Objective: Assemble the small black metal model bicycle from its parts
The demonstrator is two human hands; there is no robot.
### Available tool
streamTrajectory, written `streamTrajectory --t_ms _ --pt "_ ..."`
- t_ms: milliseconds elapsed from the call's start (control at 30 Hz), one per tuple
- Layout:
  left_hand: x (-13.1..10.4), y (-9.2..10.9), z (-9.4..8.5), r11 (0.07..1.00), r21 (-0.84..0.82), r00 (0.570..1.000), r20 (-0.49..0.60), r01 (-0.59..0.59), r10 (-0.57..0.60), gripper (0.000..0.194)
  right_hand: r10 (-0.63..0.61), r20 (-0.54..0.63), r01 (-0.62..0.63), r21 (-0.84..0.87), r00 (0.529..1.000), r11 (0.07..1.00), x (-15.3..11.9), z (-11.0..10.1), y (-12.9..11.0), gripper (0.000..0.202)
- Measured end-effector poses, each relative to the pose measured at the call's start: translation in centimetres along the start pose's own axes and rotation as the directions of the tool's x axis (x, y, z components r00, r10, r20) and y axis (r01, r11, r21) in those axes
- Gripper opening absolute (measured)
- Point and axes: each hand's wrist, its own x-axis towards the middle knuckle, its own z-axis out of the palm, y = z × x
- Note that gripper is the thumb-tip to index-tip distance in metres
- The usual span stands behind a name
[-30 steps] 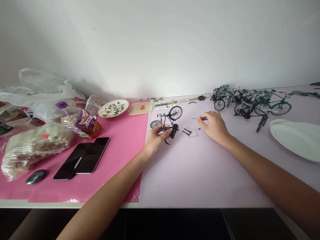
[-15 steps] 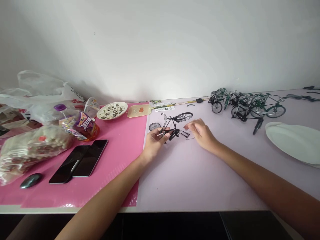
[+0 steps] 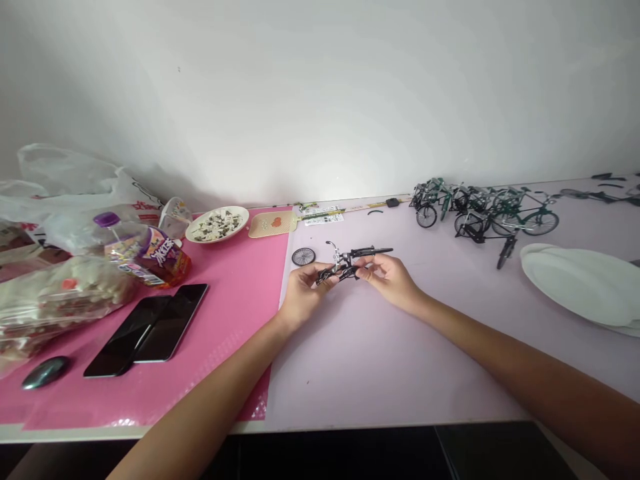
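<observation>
A small black model bicycle (image 3: 345, 265) with silver handlebars is held just above the pale tabletop, tilted on its side. My left hand (image 3: 304, 291) is closed on its left end. From the other side my right hand (image 3: 393, 283) pinches the frame below the one fitted wheel, which I see nearly edge-on. Whether a small part also sits in the right fingers cannot be made out. Behind my left hand, a loose spoked wheel (image 3: 303, 257) lies flat on the table.
Several assembled model bicycles (image 3: 480, 207) stand at the back right, near white plates (image 3: 575, 283). On the pink mat (image 3: 225, 347) are two phones (image 3: 170, 323), a mouse (image 3: 46, 372), a drink bottle (image 3: 145, 253) and plastic bags (image 3: 65, 200). A plate of small parts (image 3: 217, 225) stands farther back.
My right hand has moved left and now grips the bicycle. The bicycle has turned so its wheel shows nearly edge-on. The small black parts seen beside it no longer show.
</observation>
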Motion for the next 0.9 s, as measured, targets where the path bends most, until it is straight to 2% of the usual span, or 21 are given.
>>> streamTrajectory --t_ms 167,333,533,900 --pt "-0.1 -0.1 -0.2 0.991 0.124 0.999 0.010 -0.041 0.040 0.034 0.006 -0.040 -0.005 0.024 0.999 1.000 0.0 0.2 -0.1 0.043" --pt "-0.1 -0.1 -0.2 0.961 0.249 0.992 0.065 -0.121 0.108 0.021 -0.024 -0.046 0.025 0.028 0.999 0.999 -0.1 0.3 -0.2 0.044" --pt "-0.1 0.2 -0.2 0.932 0.306 0.980 0.104 -0.194 0.170 0.018 -0.046 -0.040 0.046 -0.019 0.998 0.999 -0.3 0.2 0.0 0.039" --pt "-0.7 1.7 0.3 0.905 0.383 0.977 0.166 -0.188 0.133 0.025 -0.062 -0.013 0.061 -0.013 0.998 0.998 -0.1 0.1 -0.4 0.033"
